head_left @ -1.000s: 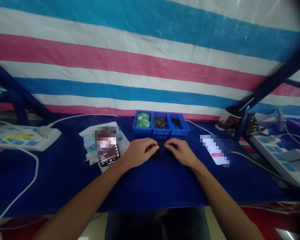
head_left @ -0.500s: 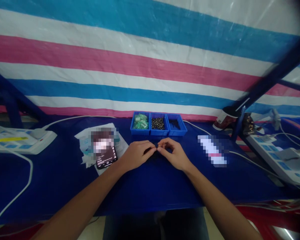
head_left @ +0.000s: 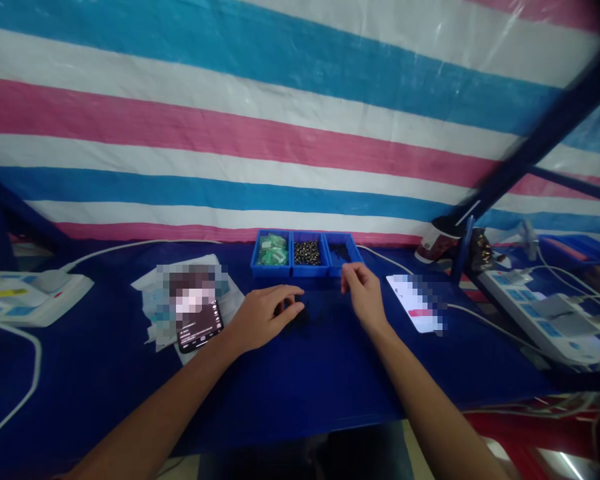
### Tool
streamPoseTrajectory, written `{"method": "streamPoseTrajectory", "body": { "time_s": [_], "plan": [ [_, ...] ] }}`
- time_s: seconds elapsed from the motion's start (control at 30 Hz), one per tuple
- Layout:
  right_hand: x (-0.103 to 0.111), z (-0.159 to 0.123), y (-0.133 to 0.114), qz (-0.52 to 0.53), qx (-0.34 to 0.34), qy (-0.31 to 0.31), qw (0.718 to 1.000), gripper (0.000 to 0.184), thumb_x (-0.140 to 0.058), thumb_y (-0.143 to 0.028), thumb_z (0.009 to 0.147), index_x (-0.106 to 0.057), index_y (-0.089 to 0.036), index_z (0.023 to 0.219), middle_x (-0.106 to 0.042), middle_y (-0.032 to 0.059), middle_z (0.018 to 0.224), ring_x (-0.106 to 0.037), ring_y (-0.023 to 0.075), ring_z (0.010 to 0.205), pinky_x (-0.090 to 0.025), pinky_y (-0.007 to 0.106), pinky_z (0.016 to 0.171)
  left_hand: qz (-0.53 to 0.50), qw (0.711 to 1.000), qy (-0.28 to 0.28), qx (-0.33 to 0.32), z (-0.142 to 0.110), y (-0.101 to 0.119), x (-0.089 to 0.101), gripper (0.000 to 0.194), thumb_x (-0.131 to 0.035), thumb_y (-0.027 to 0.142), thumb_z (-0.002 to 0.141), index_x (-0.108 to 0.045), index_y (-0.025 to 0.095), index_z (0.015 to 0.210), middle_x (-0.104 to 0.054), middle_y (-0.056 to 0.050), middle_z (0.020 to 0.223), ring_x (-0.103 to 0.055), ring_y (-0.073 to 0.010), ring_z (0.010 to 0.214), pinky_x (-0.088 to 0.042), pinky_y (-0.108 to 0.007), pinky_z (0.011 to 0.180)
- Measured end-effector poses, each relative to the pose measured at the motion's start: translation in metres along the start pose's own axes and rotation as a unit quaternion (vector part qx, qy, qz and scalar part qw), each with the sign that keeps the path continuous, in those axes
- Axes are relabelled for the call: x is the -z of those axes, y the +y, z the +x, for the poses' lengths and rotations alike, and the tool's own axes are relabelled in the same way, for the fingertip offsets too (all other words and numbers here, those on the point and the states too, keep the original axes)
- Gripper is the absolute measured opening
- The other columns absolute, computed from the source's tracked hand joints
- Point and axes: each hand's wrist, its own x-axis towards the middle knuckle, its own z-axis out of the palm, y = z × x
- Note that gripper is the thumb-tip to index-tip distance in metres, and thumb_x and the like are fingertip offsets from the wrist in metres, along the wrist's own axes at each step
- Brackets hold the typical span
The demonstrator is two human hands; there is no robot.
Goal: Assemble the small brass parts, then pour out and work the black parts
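Observation:
My left hand (head_left: 270,315) is low over the table, its thumb and index fingertips slightly apart and nothing visible between them. Just past its fingertips, small dark pieces (head_left: 300,321) lie on the blue tabletop, hard to make out. My right hand (head_left: 364,295) has its fingers curled together in front of the right blue bin; whatever they hold, if anything, is hidden. That bin holds small black parts (head_left: 339,253). In the middle bin are many brass-and-black small parts (head_left: 307,253), and the left bin contains green-and-white packets (head_left: 273,250).
A lit phone (head_left: 200,327) rests on crumpled plastic packaging (head_left: 147,287) at left. Another bright screen (head_left: 414,303) lies right, cabled. Power strips (head_left: 545,317) flank both sides. A paper cup (head_left: 436,240) stands back right, by a blue frame post (head_left: 463,250). Striped sheeting (head_left: 260,147) hangs behind.
My hands have come apart from a fingertip-to-fingertip position. My right hand moved right and slightly up, its fingers curling; my left thumb and finger have parted. The view shifted slightly.

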Motion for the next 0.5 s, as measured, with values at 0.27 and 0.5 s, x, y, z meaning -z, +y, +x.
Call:
{"method": "streamPoseTrajectory", "body": {
  "time_s": [0.27,0.5],
  "plan": [
    [0.022,0.006,0.023,-0.186,0.000,-0.018,0.982,0.028,-0.061,-0.045,0.084,-0.063,-0.020,0.097,-0.058,-0.0012,0.065,-0.053,0.0158,0.059,-0.039,0.028,0.057,0.022,1.000,-0.002,-0.010,0.001,-0.002,-0.001,0.027,-0.049,0.039,0.096,-0.066,0.023,0.108,-0.072,-0.001,0.094,-0.063,-0.0124,0.070,-0.048,-0.027,0.068],
    [0.009,-0.008,0.014,-0.236,0.157,-0.267,0.921,0.026,-0.053,-0.016,0.091,-0.071,-0.023,0.109,-0.065,0.0060,0.098,-0.060,0.0176,0.085,-0.046,0.033,0.080,0.073,0.997,0.004,0.004,0.002,-0.009,-0.004,0.025,-0.046,0.033,0.096,-0.066,0.023,0.107,-0.071,-0.002,0.098,-0.063,-0.0145,0.075,-0.048,-0.031,0.074]
  ]
}}
